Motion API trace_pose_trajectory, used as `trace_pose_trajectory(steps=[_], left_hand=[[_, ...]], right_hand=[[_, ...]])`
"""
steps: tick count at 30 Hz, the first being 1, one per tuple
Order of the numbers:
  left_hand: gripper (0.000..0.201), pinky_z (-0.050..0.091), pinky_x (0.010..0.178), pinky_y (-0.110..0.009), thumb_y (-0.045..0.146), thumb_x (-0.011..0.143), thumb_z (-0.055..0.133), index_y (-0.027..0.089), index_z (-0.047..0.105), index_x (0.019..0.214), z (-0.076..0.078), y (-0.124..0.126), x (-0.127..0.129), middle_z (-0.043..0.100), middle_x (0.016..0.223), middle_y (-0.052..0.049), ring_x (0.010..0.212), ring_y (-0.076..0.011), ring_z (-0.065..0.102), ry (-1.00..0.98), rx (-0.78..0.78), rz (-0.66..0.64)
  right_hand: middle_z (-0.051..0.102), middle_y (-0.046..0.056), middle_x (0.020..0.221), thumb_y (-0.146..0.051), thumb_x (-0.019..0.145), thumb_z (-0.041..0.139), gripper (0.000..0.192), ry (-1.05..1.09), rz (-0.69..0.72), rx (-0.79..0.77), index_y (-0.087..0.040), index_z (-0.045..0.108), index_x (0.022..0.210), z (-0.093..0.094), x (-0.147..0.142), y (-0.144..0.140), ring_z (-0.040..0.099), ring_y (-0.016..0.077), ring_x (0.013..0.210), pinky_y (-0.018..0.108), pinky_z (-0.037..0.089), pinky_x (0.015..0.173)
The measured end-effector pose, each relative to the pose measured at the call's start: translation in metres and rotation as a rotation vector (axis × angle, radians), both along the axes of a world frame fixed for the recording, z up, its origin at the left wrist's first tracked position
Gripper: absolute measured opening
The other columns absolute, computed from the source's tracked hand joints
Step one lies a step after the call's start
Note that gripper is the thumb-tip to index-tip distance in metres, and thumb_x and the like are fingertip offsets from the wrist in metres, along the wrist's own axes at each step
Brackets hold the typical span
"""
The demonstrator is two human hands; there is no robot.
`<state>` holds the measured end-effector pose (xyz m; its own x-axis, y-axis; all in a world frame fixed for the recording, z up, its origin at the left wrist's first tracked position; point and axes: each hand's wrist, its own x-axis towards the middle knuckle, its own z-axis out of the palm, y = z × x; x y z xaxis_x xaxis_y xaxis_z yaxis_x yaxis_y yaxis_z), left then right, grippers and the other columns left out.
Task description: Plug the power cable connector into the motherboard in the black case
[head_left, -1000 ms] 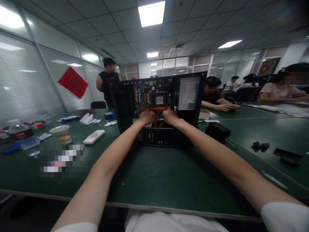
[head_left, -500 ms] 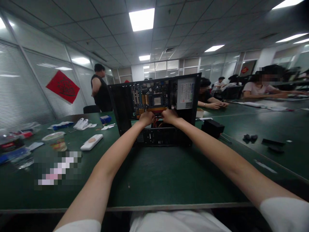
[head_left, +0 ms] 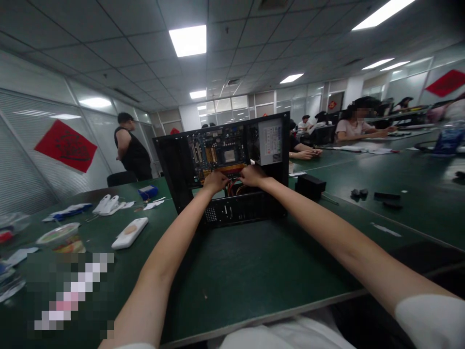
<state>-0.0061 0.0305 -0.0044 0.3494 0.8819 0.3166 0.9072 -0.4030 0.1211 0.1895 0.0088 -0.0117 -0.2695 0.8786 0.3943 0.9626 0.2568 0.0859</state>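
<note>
Deep inside the open computer case (head_left: 221, 167), the left hand (head_left: 215, 182) and right hand (head_left: 253, 175) sit close together with fingers curled around the red cable bundle (head_left: 234, 186) below the motherboard (head_left: 218, 155). Both arms reach out nearly straight. Case walls hem the hands in at either side. The case stands upright on the green bench (head_left: 254, 261), its open side toward the person, its long axis running left to right.

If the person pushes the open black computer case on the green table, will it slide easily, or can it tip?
The open black metal computer case probably feels heavy and stiff: it carries a motherboard and a grey power supply box. It stands tall on a narrow base, so a high push may tip it. The left hand and right hand reach inside, low down.
</note>
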Motion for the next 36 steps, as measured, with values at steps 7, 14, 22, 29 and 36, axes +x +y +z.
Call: trace_pose_trajectory(steps=[7, 14, 22, 29, 36], left_hand=[[0.028, 0.048, 0.062, -0.02, 0.037, 0.098, 0.061, 0.02, 0.083, 0.097, -0.006, 0.017, -0.003, 0.075, 0.071, -0.002, 0.058, -0.0113, 0.067, -0.127, -0.092, -0.109], [0.027, 0.048, 0.063, -0.02, 0.035, 0.098, 0.063, 0.018, 0.083, 0.096, -0.005, 0.021, -0.002, 0.074, 0.068, -0.004, 0.062, -0.0127, 0.067, -0.047, -0.001, -0.159], [0.026, 0.049, 0.063, -0.021, 0.033, 0.097, 0.064, 0.016, 0.083, 0.098, -0.009, 0.027, -0.003, 0.07, 0.062, -0.003, 0.06, -0.0138, 0.067, -0.076, 0.007, -0.188], [0.028, 0.047, 0.055, -0.018, 0.024, 0.098, 0.056, 0.015, 0.081, 0.091, -0.012, 0.026, -0.008, 0.07, 0.063, -0.001, 0.054, -0.0109, 0.064, -0.134, -0.07, -0.208], [0.031, 0.052, 0.069, -0.022, 0.014, 0.092, 0.053, 0.018, 0.081, 0.104, -0.008, 0.016, -0.007, 0.074, 0.07, -0.003, 0.064, -0.0146, 0.07, 0.003, 0.018, -0.15]], right_hand=[[0.078, 0.014, 0.109, -0.047, 0.1, 0.051, 0.042, -0.001, -0.016, -0.007, -0.017, 0.08, 0.107, -0.002, 0.004, 0.003, 0.073, 0.0254, 0.097, 0.029, 0.05, 0.078], [0.078, 0.016, 0.11, -0.046, 0.101, 0.049, 0.044, -0.018, -0.013, -0.007, -0.016, 0.08, 0.109, -0.003, 0.006, 0.004, 0.072, 0.0267, 0.101, 0.03, 0.049, 0.081], [0.078, 0.017, 0.111, -0.046, 0.101, 0.049, 0.045, -0.02, -0.03, 0.008, -0.016, 0.08, 0.111, -0.004, 0.005, 0.005, 0.072, 0.0275, 0.102, 0.031, 0.05, 0.083], [0.078, 0.016, 0.11, -0.049, 0.101, 0.048, 0.045, -0.034, -0.026, 0.002, -0.017, 0.08, 0.11, -0.002, 0.003, 0.005, 0.073, 0.0272, 0.102, 0.03, 0.052, 0.08], [0.077, 0.017, 0.113, -0.047, 0.1, 0.048, 0.045, -0.02, -0.024, 0.001, -0.018, 0.08, 0.112, -0.002, 0.001, 0.004, 0.072, 0.0287, 0.106, 0.032, 0.053, 0.084]])
